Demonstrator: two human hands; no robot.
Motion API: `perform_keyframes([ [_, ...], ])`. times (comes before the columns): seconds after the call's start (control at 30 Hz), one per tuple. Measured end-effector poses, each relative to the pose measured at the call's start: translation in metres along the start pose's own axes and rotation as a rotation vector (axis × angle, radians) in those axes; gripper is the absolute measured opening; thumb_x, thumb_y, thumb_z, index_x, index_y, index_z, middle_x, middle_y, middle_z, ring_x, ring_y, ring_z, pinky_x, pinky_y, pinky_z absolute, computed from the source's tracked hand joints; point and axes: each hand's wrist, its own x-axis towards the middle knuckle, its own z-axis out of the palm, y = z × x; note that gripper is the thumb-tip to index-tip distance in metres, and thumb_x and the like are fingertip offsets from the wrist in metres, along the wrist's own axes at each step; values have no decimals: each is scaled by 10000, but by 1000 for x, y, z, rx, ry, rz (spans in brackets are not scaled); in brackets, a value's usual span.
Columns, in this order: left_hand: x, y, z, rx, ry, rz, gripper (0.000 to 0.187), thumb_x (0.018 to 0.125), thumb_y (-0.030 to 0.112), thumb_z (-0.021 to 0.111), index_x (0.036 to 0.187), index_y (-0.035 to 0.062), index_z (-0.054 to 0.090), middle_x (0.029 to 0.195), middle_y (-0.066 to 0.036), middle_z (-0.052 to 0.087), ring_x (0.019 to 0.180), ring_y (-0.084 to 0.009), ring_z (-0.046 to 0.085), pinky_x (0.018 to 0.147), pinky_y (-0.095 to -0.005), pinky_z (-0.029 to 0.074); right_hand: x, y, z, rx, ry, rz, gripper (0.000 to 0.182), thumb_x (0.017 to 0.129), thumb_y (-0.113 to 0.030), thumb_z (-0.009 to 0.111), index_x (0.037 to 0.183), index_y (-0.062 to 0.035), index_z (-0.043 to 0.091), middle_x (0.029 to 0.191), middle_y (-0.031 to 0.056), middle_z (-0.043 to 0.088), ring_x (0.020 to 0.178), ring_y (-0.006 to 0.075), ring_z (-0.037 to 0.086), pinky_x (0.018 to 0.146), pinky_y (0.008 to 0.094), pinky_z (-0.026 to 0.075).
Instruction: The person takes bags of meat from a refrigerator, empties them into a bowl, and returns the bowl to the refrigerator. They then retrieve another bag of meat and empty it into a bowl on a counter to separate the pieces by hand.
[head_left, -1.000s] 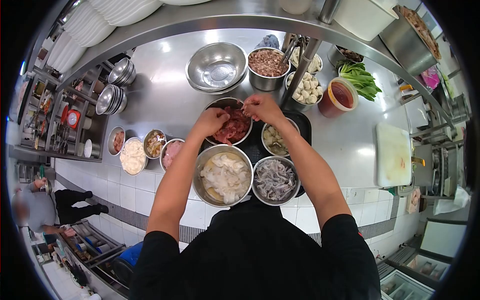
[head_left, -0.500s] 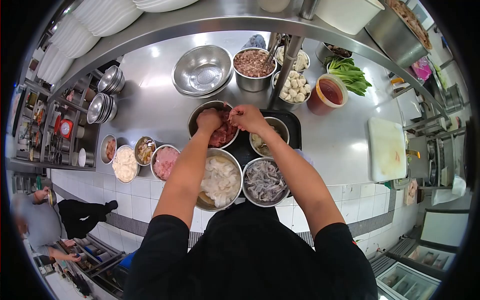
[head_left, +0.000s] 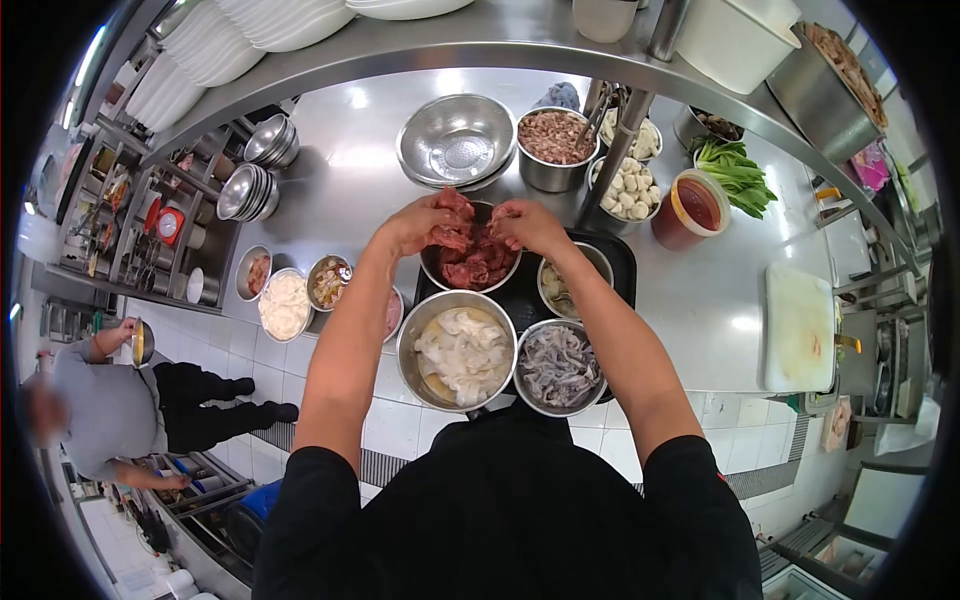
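Observation:
Raw red meat (head_left: 470, 272) fills a steel bowl (head_left: 428, 278) near the middle of the head view. Above the bowl's left rim, my left hand (head_left: 412, 226) is closed around a clump of the meat. My right hand (head_left: 537, 228) pinches a smaller piece of it over the right rim. Just below stands a larger steel bowl of pale whitish slices (head_left: 462, 352) in liquid. To its right is a bowl of greyish strips (head_left: 560, 368). Under my right forearm, another bowl (head_left: 552, 290) is partly hidden.
A black tray (head_left: 622, 270) lies under the bowls. Behind are steel colanders (head_left: 458, 140), a pot of minced meat (head_left: 556, 138) and whitish balls (head_left: 630, 190). A shelf post (head_left: 620, 150) rises nearby. Right: red sauce tub (head_left: 690, 210), cutting board (head_left: 800, 330). A person (head_left: 110, 410) stands at left.
My left hand has come up out of the meat bowl with a clump of meat. My right hand stays near the rim. The whole view has shifted, with the bench now further right.

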Motion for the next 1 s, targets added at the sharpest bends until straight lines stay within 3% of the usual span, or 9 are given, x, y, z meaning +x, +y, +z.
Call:
perform_keyframes([
  [0.13,1,-11,-1,56,44,23,302,823,14,673,1110,26,580,1072,-62,624,903,-193,665,691,-320,567,-2,-5,3,-19,12,3,141,924,-163,597,973,-42,649,803,19,690,605,82,581,536,232,473],
  [0.23,-2,-14,14,508,185,65,386,843,71,616,1224,32,570,1134,-108,636,993,-266,656,770,-382,576,-3,-3,0,29,-7,-26,129,889,-140,614,963,-43,654,797,20,688,610,78,588,541,233,480],
  [0.3,-6,-19,34,1467,500,228,366,830,178,633,1169,40,631,1165,-151,647,1017,-333,651,788,-429,549,-5,0,-4,3,10,-28,156,880,-151,628,991,-46,659,823,21,693,632,80,603,560,229,494],
  [0.33,-6,-20,44,1467,496,229,366,830,178,633,1169,40,631,1165,-151,647,1017,-333,651,788,-429,549,-5,0,-5,-21,24,-34,186,871,-161,642,1018,-49,665,849,22,698,654,82,618,579,225,508],
  [0.4,-2,-24,63,1592,115,-12,316,828,244,634,1090,84,707,1105,-165,682,1018,-336,661,825,-456,546,-9,3,-7,-3,25,-25,183,866,-155,647,1014,-50,665,842,20,698,655,77,617,576,215,502],
  [0.5,23,-75,71,1822,258,48,298,810,256,650,1042,85,726,1038,-138,713,960,-299,695,810,-421,560,-13,7,-7,57,38,-20,140,853,-142,649,959,-52,666,799,20,688,639,75,609,558,212,491],
  [0.67,65,-111,61,1812,322,23,283,820,287,649,982,68,727,986,-135,723,946,-285,701,791,-402,568,-21,8,-5,126,69,-4,95,848,-132,641,896,-52,661,753,19,672,613,72,592,536,214,476],
  [0.8,57,-85,63,1613,375,-19,286,806,271,658,1016,91,729,1022,-148,716,961,-318,697,804,-416,567,-28,9,-8,110,55,13,180,850,-142,665,1006,-53,662,804,2,685,654,55,602,576,198,478],
  [1.0,47,-46,13,1159,358,60,388,595,267,792,920,59,748,925,-196,720,892,-330,700,794,-410,549,-27,3,-14,100,68,3,159,839,-130,660,980,-57,667,792,-13,670,641,50,581,571,198,470],
])
